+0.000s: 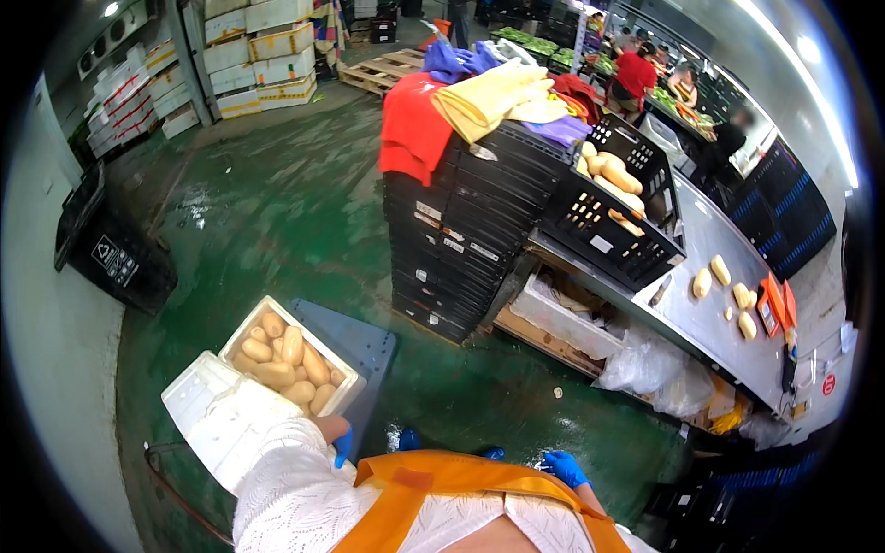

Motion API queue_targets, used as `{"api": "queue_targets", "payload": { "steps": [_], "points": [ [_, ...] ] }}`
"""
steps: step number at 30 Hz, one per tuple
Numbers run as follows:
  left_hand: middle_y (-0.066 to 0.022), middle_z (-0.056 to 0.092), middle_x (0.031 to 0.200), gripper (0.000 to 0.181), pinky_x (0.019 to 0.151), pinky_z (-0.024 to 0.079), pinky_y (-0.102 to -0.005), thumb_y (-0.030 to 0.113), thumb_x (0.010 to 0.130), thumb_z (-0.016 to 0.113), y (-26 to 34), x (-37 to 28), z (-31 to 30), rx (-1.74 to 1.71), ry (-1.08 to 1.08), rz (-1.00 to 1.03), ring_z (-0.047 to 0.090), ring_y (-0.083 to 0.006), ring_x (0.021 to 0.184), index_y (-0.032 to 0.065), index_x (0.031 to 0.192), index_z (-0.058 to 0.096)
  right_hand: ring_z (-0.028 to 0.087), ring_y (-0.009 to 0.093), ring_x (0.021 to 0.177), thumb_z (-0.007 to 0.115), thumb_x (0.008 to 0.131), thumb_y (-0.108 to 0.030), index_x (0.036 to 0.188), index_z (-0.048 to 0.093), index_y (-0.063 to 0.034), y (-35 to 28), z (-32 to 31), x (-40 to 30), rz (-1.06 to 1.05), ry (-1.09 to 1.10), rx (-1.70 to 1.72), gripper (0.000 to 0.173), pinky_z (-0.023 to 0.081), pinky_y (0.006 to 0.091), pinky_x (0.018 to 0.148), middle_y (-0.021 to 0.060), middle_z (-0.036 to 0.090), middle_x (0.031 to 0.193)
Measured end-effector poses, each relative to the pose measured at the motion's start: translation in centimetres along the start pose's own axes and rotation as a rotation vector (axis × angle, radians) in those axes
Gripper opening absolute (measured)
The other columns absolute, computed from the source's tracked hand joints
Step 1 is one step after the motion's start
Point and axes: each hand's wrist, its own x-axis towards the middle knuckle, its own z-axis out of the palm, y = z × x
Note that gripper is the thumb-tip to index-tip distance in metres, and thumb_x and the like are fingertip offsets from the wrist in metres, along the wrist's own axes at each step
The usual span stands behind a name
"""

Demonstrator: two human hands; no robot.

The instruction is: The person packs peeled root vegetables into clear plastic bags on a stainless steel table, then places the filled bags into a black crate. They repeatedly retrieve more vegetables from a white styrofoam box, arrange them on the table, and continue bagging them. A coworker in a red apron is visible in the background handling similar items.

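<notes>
A white foam box full of butternut squashes stands low at the left, partly on a grey-blue flat platform. My left hand, in a blue glove, hangs beside the box's near corner; whether it touches the box or grips anything is unclear. The white foam lid or second box next to it is partly covered by my sleeve. At the right of my orange apron is my gloved right hand, low over the green floor. Its fingers look bent, and I cannot tell if they hold something.
Stacked black crates carry gloves and cloths. A black crate of squashes sits on a steel table with a knife, pale squash pieces and an orange scale. A black bin stands left. People work at the back.
</notes>
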Motion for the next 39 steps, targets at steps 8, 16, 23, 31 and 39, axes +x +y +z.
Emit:
{"api": "queue_targets", "payload": {
  "steps": [8, 16, 23, 31, 39],
  "points": [
    [-0.0042, 0.057, 0.135, 0.056, 0.098, 0.040, -0.0607, 0.042, 0.084, 0.064, 6.9, -1.1, 1.0, 0.103, -0.025, -0.005, 0.058, -0.0335, 0.118, 0.0189, 0.134, 0.056, 0.065, 0.022, 0.076, 0.060, 0.092, -0.027, 0.104, 0.063, -0.0071, 1.3, -3.7, 1.4, -0.012, 0.011, -0.042, 0.023, 0.053, 0.0346, 0.065, 0.0095, 0.066, 0.091],
    [-0.0030, 0.056, 0.137, 0.056, 0.100, 0.039, -0.0612, 0.043, 0.082, 0.067, 12.9, -2.0, -3.0, 0.210, -0.044, -0.132, 0.057, -0.0332, 0.120, 0.0192, 0.133, 0.058, 0.059, 0.023, 0.060, 0.060, 0.091, -0.021, 0.090, 0.061, -0.0081, 8.7, -12.9, 4.7, -0.009, 0.067, 0.137, 0.013, 0.046, 0.0361, 0.049, 0.0083, 0.061, 0.074],
    [-0.0060, 0.060, 0.132, 0.049, 0.099, 0.041, -0.0566, 0.040, 0.084, 0.061, 21.0, -0.4, -14.6, -0.120, -0.063, -0.142, 0.058, -0.0302, 0.120, 0.0140, 0.125, 0.064, 0.060, 0.023, 0.063, 0.060, 0.093, -0.023, 0.103, 0.062, -0.0078, 14.7, -19.5, 1.4, -0.008, 0.155, 0.178, 0.019, 0.052, 0.0365, 0.054, 0.0102, 0.062, 0.079],
    [-0.0201, 0.065, 0.115, 0.049, 0.091, 0.050, -0.0441, 0.044, 0.080, 0.062, 31.8, 8.4, -31.7, -0.302, 0.369, 0.328, 0.062, -0.0377, 0.106, 0.0064, 0.110, 0.068, 0.064, 0.026, 0.074, 0.060, 0.092, -0.022, 0.103, 0.061, -0.0062, 21.7, -22.1, -4.4, 0.001, 0.283, 0.418, 0.019, 0.054, 0.0399, 0.061, 0.0131, 0.065, 0.090],
    [-0.0176, 0.064, 0.121, 0.052, 0.093, 0.050, -0.0390, 0.037, 0.085, 0.067, 44.5, 11.1, -47.3, -0.408, 0.486, 0.683, 0.063, -0.0309, 0.108, 0.0051, 0.125, 0.060, 0.064, 0.026, 0.078, 0.061, 0.092, -0.024, 0.106, 0.063, -0.0060, 23.7, -24.3, -3.0, 0.131, 0.384, 0.890, 0.023, 0.054, 0.0419, 0.068, 0.0139, 0.067, 0.094]
  ]
}}
